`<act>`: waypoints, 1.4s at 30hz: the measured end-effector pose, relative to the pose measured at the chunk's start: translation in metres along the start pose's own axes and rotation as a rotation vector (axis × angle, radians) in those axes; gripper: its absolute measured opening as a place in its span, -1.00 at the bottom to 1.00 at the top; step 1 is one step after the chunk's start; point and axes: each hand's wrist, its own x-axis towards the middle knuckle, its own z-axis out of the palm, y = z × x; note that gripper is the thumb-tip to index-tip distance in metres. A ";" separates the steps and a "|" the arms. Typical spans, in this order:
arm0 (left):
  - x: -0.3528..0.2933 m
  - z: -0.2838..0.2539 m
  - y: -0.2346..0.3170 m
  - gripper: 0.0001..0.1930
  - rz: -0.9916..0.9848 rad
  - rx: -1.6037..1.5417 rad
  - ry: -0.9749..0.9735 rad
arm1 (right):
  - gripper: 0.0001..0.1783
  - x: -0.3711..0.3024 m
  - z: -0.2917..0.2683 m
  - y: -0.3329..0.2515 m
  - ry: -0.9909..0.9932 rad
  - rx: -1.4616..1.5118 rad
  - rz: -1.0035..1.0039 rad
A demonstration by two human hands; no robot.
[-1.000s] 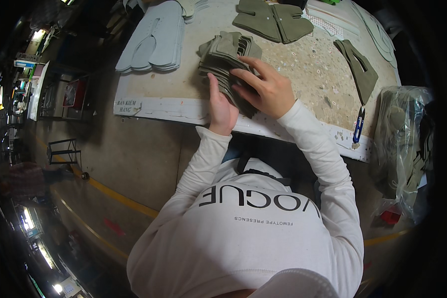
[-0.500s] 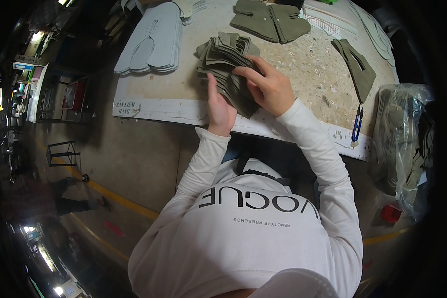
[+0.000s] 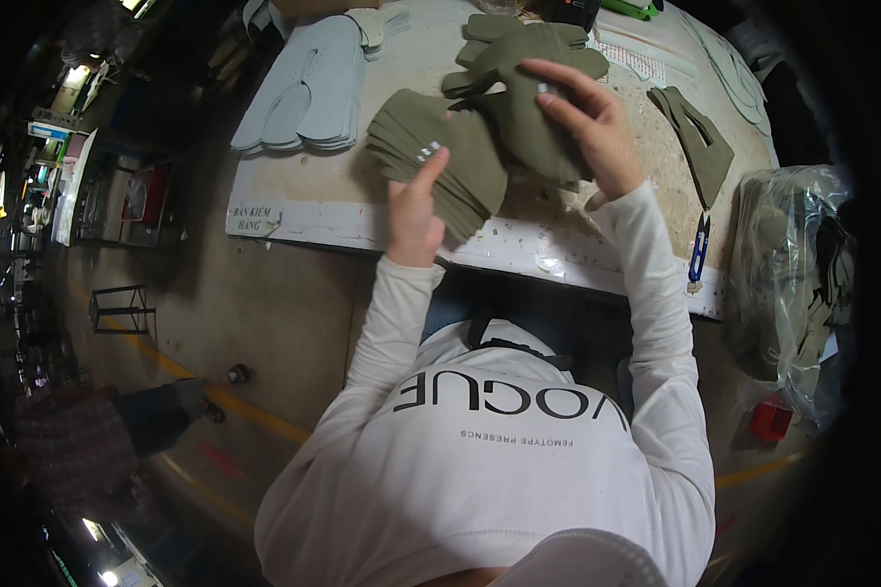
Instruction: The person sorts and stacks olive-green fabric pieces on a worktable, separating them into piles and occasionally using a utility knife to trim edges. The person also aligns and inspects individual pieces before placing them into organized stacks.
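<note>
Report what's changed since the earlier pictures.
The right hand has moved right and farther from the body, now holding an olive cut piece beside the fanned olive stack. The left hand keeps the stack, its thumb now across the top face. The grey stack and blue thread snips stayed put.

The white table [image 3: 308, 186] is bearing grey pieces [image 3: 313, 68] by its left edge. An olive piece [image 3: 711, 159] and blue snips [image 3: 698, 256] are lying toward the right edge.
</note>
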 end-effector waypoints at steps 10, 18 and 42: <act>-0.043 -0.074 0.159 -0.57 0.224 -0.046 0.258 | -0.59 0.024 0.002 -0.053 -0.146 -0.011 0.202; -0.072 -0.096 0.190 -0.61 0.384 0.020 0.489 | -0.48 0.068 0.115 -0.007 -0.347 0.392 0.000; 0.083 -0.014 0.063 -0.61 -0.469 0.093 -0.400 | 0.02 0.026 0.030 0.040 -0.166 1.289 0.272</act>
